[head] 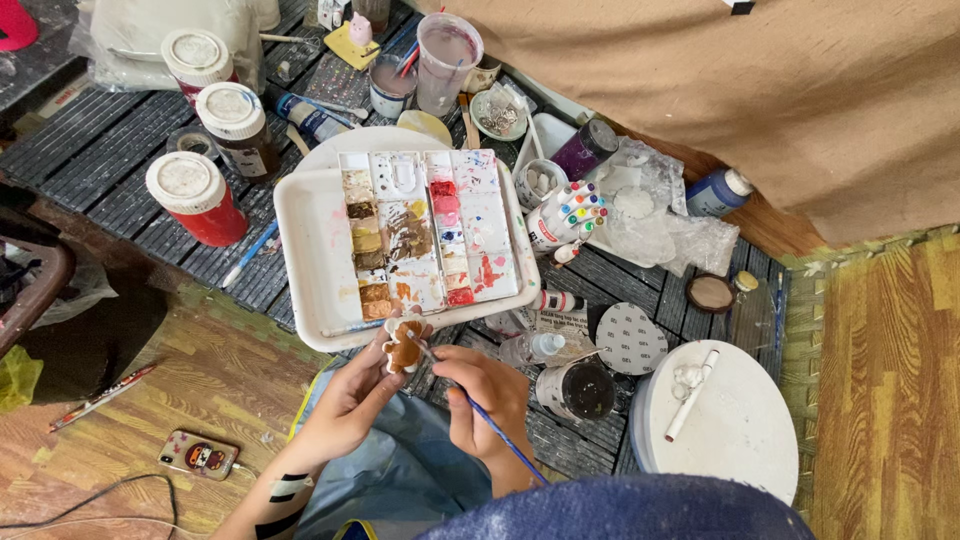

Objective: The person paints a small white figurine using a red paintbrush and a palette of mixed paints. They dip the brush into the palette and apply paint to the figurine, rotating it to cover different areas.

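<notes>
Head camera looks down and we see our left hand [345, 400] pinching a little clay figure [404, 347] by its sides, fingers closed tight on it. Our right hand [488, 395] is closed on a thin blue paintbrush [478, 404], and the tip of it touches the figure. The figure sits up in the air, just in front of the near edge of the white tray [310, 260]. Most of the figure looks brown now, with white bits around its edge, so we think much of the painting is done and the pale parts may be left; the back of it is hidden from us. Inside the tray is the paint box [430, 230], with many messy wells of brown, yellow, red and blue. Near our right hand stand a small squeeze bottle [540, 347] and a dark jar [582, 388], so that side is tight. A round white board [735, 425] lies further right. Three jars with white lids [195, 195] stand far to the left. A phone [199, 455] lies on the wooden floor by our left arm, and that floor has the most open room.
</notes>
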